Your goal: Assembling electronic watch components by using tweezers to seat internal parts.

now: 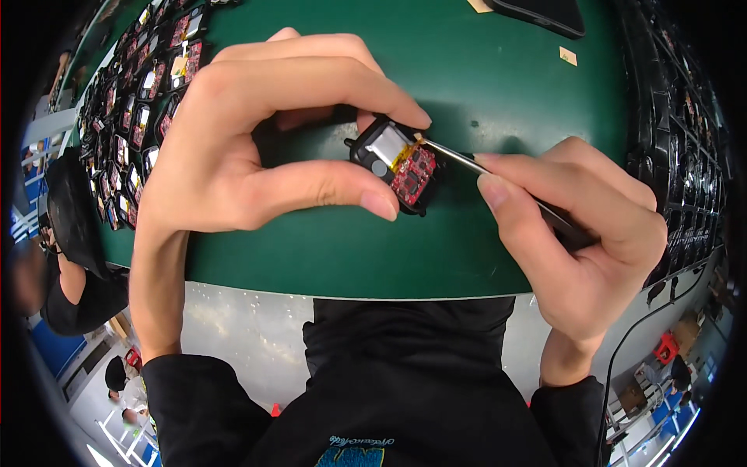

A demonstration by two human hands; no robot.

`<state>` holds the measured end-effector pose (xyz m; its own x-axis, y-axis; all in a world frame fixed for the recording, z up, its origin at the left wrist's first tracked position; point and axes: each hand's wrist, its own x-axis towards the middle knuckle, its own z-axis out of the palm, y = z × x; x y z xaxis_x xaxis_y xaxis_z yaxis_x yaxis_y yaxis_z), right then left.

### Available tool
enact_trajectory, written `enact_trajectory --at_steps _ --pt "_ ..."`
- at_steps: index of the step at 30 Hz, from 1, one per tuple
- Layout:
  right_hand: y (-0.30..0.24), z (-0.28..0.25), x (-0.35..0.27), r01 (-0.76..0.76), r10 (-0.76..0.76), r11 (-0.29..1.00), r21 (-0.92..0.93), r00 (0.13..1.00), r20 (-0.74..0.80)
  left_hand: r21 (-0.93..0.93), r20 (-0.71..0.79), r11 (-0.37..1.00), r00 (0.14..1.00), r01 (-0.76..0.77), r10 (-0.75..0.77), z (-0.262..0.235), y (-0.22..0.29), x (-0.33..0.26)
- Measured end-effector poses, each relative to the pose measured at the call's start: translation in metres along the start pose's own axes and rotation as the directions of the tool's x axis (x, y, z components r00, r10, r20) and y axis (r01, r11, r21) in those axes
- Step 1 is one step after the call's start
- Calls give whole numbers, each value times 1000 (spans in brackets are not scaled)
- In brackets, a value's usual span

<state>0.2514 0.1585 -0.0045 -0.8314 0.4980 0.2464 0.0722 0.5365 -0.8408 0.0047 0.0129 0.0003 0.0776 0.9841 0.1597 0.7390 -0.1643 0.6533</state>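
Observation:
Between the thumb and fingers of my left hand is a small black device housing, lifted toward me and tilted. Inside it show a silver battery cell, a round grey part and a red circuit board, with yellow tape between battery and board. My right hand pinches a pair of metal tweezers. Their tip meets the housing's upper right edge, by a small orange-brown strip near my left fingertip. Whether the tips grip that strip is too small to tell.
Many similar open housings lie in rows on the green table at the left. Black trays line the right edge. A dark flat device and a small paper label lie at the far side. Another person sits at the left.

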Motion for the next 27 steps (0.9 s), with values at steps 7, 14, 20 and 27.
enact_trajectory --at_steps 7,14,20,27 --pt "-1 0 -1 -23 23 1000 -1 1000 -4 21 10 1000 1000 9 -9 0 1 1" --pt "-1 0 -1 -4 4 1000 -10 1000 15 40 10 997 998 -67 67 -1 -2 0" --pt "-1 0 0 -2 3 1000 -10 1000 25 22 43 997 996 77 -78 -4 11 2" --pt "-2 0 -1 12 -11 1000 -24 1000 24 16 2 997 997 -75 75 1 2 2"
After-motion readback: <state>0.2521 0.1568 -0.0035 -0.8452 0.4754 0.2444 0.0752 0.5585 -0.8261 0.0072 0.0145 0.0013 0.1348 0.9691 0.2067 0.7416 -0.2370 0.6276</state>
